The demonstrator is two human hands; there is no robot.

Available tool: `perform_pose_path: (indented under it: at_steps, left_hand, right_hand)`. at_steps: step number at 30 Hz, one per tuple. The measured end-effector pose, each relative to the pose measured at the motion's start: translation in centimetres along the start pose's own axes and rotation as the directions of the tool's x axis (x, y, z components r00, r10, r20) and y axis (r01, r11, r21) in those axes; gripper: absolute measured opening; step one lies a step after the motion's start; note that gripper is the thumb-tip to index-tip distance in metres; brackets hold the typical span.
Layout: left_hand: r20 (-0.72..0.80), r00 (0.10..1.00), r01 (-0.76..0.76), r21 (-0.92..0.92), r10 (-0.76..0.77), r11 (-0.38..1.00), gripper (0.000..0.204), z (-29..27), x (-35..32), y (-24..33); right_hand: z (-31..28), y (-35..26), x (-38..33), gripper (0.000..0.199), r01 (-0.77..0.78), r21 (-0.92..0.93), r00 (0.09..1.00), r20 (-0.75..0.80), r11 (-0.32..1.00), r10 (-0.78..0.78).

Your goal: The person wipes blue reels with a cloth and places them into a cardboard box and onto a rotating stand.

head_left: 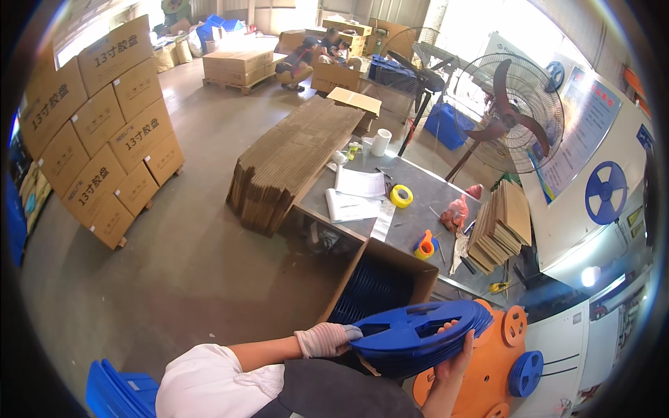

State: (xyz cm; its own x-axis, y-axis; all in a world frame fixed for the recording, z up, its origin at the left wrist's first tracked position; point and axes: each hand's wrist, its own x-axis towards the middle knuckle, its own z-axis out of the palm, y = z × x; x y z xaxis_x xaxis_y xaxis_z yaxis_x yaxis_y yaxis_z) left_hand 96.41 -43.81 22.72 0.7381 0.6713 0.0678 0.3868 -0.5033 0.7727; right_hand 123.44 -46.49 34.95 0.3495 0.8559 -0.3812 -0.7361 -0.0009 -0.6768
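A stack of blue plastic reels (401,319), with large cut-outs in its top face, is held tilted in front of my body. My left hand (326,340), in a pale knitted glove, is closed on the stack's left edge. The bare right hand (456,357) grips the right side, some fingertips showing through a cut-out. Just beyond the stack stands an open cardboard box (426,270) with a row of dark blue reels (373,282) inside. To the right, an orange board (488,362) carries orange round pieces, and a short stack of blue reels (526,373) sits at its edge.
A grey worktable (418,174) holds papers (359,182), tape (401,196) and a cardboard stack (498,226). Flattened cartons (286,157) are piled beside it. Caged fans (510,115) stand behind. Stacked cartons (104,125) are at left; people (300,63) crouch far back.
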Motion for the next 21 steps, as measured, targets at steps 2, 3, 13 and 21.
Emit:
perform_pose_path:
  at_steps: [2, 3, 13, 21]
  left_hand:
    - [-0.047, 0.995, 0.079, -0.201, -0.090, 0.976, 0.032, 0.1, -0.4, -0.1]
    - [-0.068, 0.988, 0.119, -0.214, -0.136, 0.970, 0.028, -0.4, -0.6, 0.1]
    - [-0.116, 0.854, -0.098, -0.993, -0.508, 0.063, 0.015, -1.7, -2.3, -2.2]
    - [-0.125, 0.797, -0.218, -0.972, -0.591, -0.089, 0.020, -0.9, -3.1, -3.8]
  right_hand:
    - [-2.4, -0.2, 1.2, 0.037, 0.009, -0.031, 0.998, 0.066, 0.999, -0.007]
    - [-3.5, -0.5, 1.5, 0.037, 0.016, -0.045, 0.995, 0.095, 0.999, -0.011]
    - [-9.9, 0.6, 0.4, 0.028, -0.050, 0.031, 0.996, -0.074, 0.998, 0.053]
    - [-9.1, 2.2, -0.5, 0.023, -0.091, -0.045, 0.989, -0.121, 0.995, 0.085]
